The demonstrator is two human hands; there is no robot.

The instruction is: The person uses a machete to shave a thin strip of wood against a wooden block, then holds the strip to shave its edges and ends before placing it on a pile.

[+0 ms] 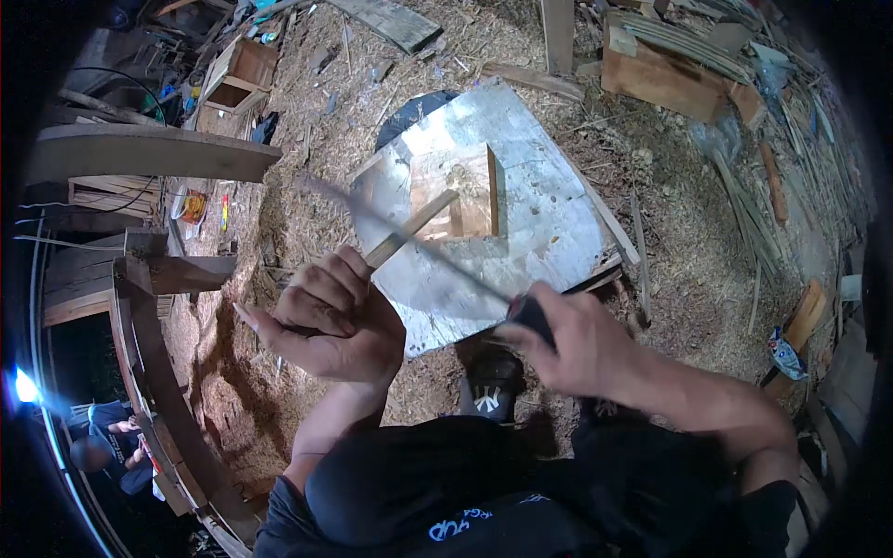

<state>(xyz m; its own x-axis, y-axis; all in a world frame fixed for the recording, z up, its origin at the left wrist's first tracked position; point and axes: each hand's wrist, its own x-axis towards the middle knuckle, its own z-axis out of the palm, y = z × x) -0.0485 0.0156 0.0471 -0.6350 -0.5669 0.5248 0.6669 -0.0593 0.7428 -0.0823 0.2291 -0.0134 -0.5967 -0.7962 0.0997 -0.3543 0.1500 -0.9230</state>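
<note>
My left hand is closed around the near end of a narrow wooden stick, which points up and to the right. In my right hand is the dark handle of a long thin blade, blurred along its length. The blade crosses the stick just beyond my left fingers; whether they touch, I cannot tell. Beneath the stick's far end, a square wooden block rests on a pale, worn board.
Sawdust and scraps cover the ground. A curved wooden beam juts in from the left, above a wooden frame. Wooden boxes lie at the upper right. Another person is at the lower left. My shoe is below the board.
</note>
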